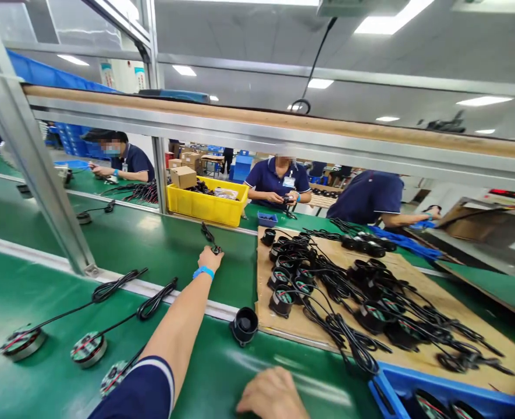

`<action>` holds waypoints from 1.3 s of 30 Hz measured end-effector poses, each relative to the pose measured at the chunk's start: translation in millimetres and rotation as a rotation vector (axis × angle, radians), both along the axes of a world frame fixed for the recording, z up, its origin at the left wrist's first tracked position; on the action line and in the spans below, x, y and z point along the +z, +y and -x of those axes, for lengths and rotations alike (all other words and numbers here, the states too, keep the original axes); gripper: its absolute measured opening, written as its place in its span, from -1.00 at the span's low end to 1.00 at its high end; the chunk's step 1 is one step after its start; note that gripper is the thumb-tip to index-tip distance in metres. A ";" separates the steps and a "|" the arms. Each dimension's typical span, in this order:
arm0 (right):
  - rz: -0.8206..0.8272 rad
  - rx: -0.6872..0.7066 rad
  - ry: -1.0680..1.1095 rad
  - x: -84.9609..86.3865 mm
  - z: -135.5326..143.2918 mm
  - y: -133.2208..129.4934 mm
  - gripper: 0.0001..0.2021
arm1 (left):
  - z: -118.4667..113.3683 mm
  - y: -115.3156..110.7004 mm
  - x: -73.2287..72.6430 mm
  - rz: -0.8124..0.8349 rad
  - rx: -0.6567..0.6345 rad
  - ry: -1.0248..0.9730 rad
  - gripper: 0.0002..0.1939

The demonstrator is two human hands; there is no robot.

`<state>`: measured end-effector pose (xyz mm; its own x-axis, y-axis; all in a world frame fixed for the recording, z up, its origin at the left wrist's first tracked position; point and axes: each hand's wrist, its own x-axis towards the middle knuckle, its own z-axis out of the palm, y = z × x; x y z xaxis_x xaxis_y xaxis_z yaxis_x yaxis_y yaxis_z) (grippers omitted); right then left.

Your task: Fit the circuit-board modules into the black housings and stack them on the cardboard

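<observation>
My left hand [209, 259] reaches far forward over the green belt, a blue band on its wrist. Its fingers are closed on a small round motor [216, 250] with a green circuit board, mostly covered by the hand. A bundled black cable [207, 233] extends beyond the fingers. My right hand [272, 396] is low at the bottom edge, blurred, over the green bench, its fingertips hidden. Ahead of it stands a black round housing [244, 326]. Left of my arm lie motors with cables, among them one motor [88, 349] and another motor [24, 342].
A cardboard sheet [266, 323] on the right bears several black housings with coiled cables. A blue bin [397, 372] is at lower right. Behind the belt stands a yellow crate [205, 205]. A metal post [43, 145] rises at left. Several co-workers sit or bend across the line.
</observation>
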<state>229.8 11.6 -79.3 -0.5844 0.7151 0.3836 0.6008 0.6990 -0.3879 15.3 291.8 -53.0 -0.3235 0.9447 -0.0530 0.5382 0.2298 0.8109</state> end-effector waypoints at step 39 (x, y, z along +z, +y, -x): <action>0.465 -0.102 0.963 23.7 27.0 -124.0 -0.60 | 16.5 -371.2 15.9 -0.770 -0.909 -0.171 -0.39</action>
<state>202.8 -112.4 -55.7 -0.1103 0.9380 0.3285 -0.0528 0.3246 -0.9444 -1.2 -79.4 -37.2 0.4333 0.6265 0.6479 0.1243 -0.7536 0.6455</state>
